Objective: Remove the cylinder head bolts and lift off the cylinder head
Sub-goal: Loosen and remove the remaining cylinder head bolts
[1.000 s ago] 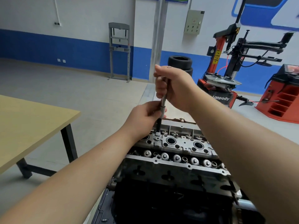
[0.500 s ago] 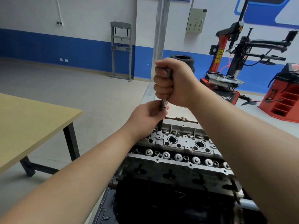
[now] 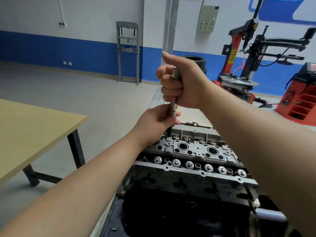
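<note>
The grey cylinder head [image 3: 193, 151] sits on top of the dark engine block, with round wells and a row of valve springs showing. A steel extension bar with a socket [image 3: 173, 106] stands upright over the head's far left corner. My right hand [image 3: 181, 82] grips the bar's upper part in a fist, its open square end poking out above the fingers. My left hand [image 3: 157, 120] pinches the bar lower down, just above the head. The bolt under the tool's tip is hidden.
A wooden table [image 3: 30, 134] with black legs stands to the left. Beyond the engine are a red tyre changer [image 3: 242, 65], a red wheel balancer [image 3: 301, 98], stacked tyres [image 3: 196, 60], a grey press frame [image 3: 128, 52] and a steel pillar [image 3: 171, 23].
My right hand has turned on the bar, so its fist now shows the bar's top end. The left hand stays on the lower shaft. The view shifted slightly.
</note>
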`<state>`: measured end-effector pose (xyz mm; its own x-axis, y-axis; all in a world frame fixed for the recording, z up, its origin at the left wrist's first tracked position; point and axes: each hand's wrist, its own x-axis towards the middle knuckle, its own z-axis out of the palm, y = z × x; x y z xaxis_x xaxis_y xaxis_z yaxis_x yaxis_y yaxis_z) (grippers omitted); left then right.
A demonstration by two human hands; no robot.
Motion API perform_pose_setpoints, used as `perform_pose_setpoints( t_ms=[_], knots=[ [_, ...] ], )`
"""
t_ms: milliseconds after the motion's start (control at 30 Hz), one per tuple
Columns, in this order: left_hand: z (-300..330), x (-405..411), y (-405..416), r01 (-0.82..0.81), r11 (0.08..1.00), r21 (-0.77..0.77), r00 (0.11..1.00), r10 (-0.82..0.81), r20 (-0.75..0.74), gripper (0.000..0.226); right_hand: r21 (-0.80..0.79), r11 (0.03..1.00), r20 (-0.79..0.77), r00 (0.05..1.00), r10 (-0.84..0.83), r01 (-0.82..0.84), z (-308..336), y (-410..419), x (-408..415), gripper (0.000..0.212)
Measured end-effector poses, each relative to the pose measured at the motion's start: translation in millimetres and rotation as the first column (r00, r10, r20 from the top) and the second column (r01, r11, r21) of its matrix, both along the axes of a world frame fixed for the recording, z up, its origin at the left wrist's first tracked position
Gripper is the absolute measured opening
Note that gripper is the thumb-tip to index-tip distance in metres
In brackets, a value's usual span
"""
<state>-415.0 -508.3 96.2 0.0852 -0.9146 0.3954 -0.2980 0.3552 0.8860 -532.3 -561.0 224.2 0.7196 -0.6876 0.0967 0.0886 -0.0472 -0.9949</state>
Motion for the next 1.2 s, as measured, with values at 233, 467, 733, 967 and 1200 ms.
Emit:
perform_pose_setpoints(
  t_ms=[233,467,733,967,1200],
  knots=[
    [5.8,0.8,-4.1,-0.228,0.958,-0.172,0.949,0.258,0.182,0.023,-0.270,0.743,0.215,0.791,-0.573,0.612,-45.4,31.5,19.9,0.040],
    [5.6,-1.1,-1.0,-0.105,0.990,-0.093,0.969,0.123,0.216,0.010,-0.111,0.845,0.203,0.845,-0.495,0.522,-32.8,16.2,21.8,0.045],
    [1.6,-0.6,-9.9,-0.205,0.975,-0.089,0.970,0.215,0.111,0.022,-0.140,0.790,0.244,0.794,-0.557,0.598,-44.0,24.0,11.2,0.021],
    [5.9,-2.9,-5.6,-0.207,0.965,-0.162,0.905,0.251,0.342,0.025,-0.167,0.663,0.224,0.683,-0.695,0.730,-41.4,32.9,32.8,0.028],
    [-0.6,3.2,-12.3,-0.200,0.979,-0.050,0.960,0.206,0.188,0.025,-0.225,0.929,-0.041,0.949,-0.312,0.295,-23.6,7.0,-1.5,0.024]
  ],
)
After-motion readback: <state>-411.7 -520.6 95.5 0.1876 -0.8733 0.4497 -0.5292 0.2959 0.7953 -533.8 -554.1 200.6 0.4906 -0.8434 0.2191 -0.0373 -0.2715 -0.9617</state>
